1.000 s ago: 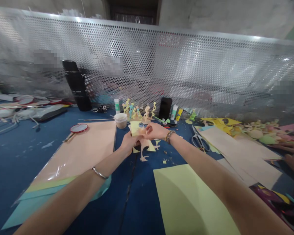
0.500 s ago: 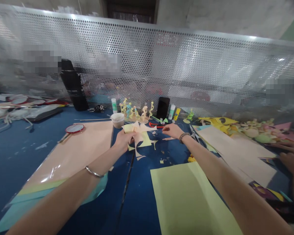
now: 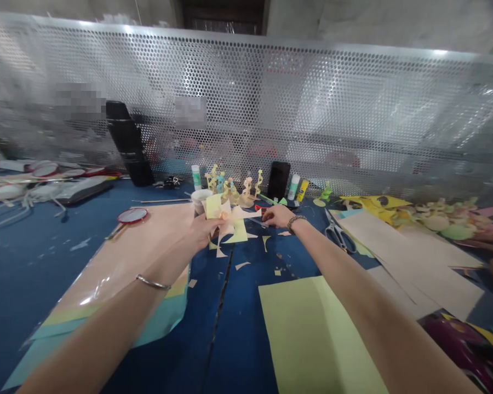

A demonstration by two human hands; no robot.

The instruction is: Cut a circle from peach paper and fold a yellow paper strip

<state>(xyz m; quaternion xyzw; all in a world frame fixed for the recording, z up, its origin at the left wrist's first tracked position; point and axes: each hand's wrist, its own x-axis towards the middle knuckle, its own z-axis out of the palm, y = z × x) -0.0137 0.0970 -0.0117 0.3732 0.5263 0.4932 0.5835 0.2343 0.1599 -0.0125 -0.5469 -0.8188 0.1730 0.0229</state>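
My left hand (image 3: 207,227) pinches a bunch of cut paper scraps (image 3: 225,214), pale pink and light yellow, above the blue table. My right hand (image 3: 276,215) is just right of them, low over the table, thumb and fingers drawn together. Whatever its fingertips hold, if anything, is too small to make out. A red-handled tool (image 3: 259,208) lies right behind these fingers, partly hidden. A curved yellow scrap (image 3: 265,243) and a pale pink sliver (image 3: 242,266) lie in front. Behind the left hand stands a white cup (image 3: 200,198), partly covered by the scraps.
Small curled paper figures (image 3: 232,189), a phone (image 3: 278,180) and glue sticks (image 3: 293,187) stand along the perforated metal screen (image 3: 238,98). Scissors (image 3: 340,234) and pink sheets (image 3: 398,249) lie right, a yellow-green sheet (image 3: 299,328) in front, bagged paper (image 3: 148,246) left. Another person's hand (image 3: 487,243) is far right.
My right hand has moved left, closer to the scraps in my left hand. The scraps have turned, with more yellow showing on top. A pink sliver now lies on the table below.
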